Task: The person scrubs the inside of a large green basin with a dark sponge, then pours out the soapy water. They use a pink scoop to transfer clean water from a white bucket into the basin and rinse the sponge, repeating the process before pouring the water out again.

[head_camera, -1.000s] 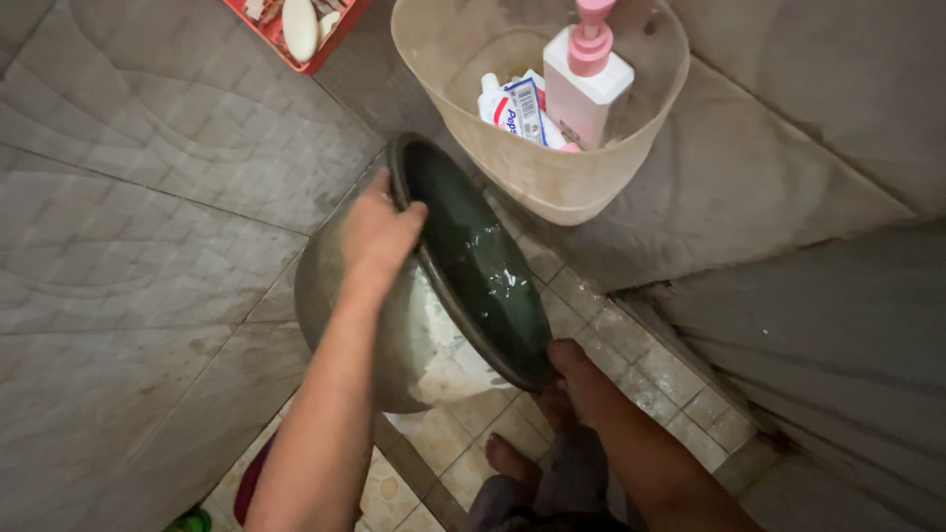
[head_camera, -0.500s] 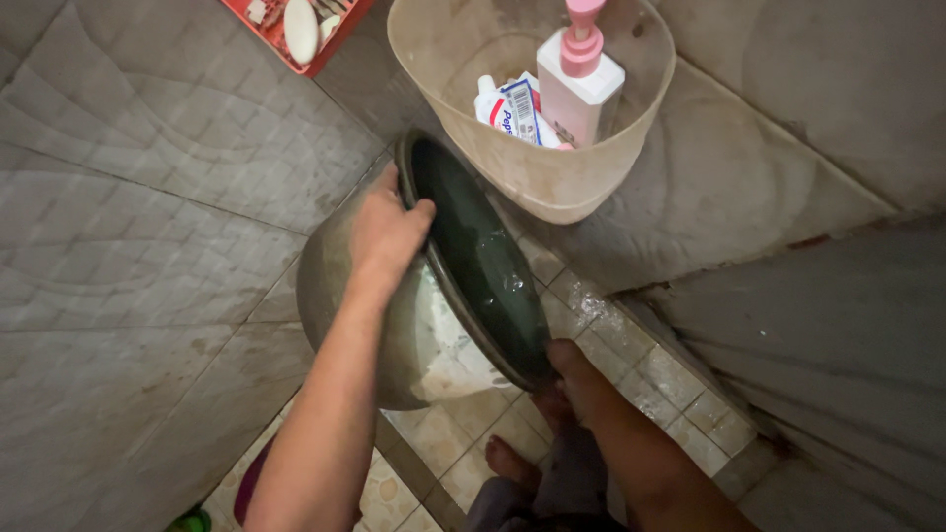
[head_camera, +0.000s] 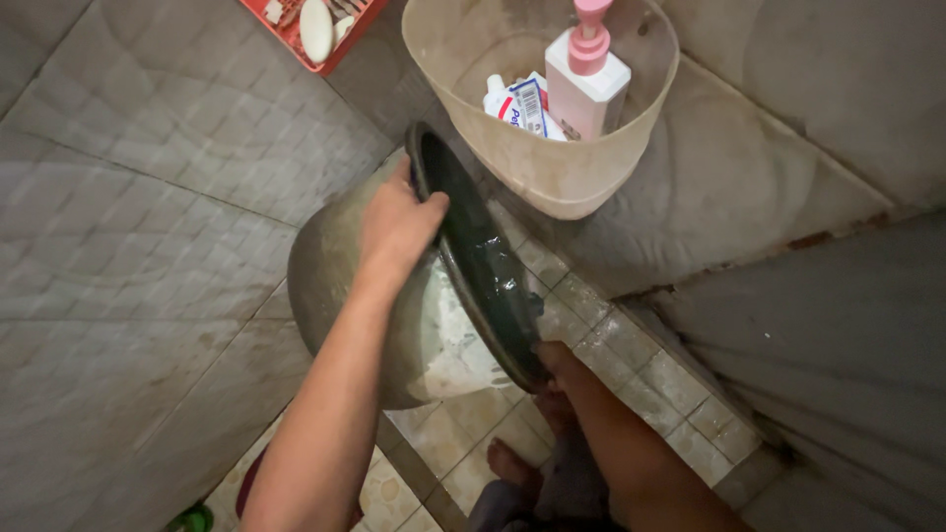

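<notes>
I hold a large round metal pot (head_camera: pixel 434 340) tilted on its side above the tiled floor, its dark wet inside (head_camera: pixel 483 261) facing right. My left hand (head_camera: pixel 396 225) grips the upper rim, fingers curled over the edge. My right hand (head_camera: pixel 560 363) holds the lower rim from beneath; its fingers are mostly hidden by the pot. Water glistens inside the pot.
A beige wall-mounted plastic basket (head_camera: pixel 552 167) just above the pot holds a pink pump bottle (head_camera: pixel 588 77) and a toothpaste tube (head_camera: pixel 517 103). A red soap rack (head_camera: pixel 313 30) hangs upper left. Tiled walls close in on both sides. My bare foot (head_camera: pixel 510 463) stands below.
The pot has tipped further, its opening narrower in view and turned more to the right. Both hands keep their grip on the rim.
</notes>
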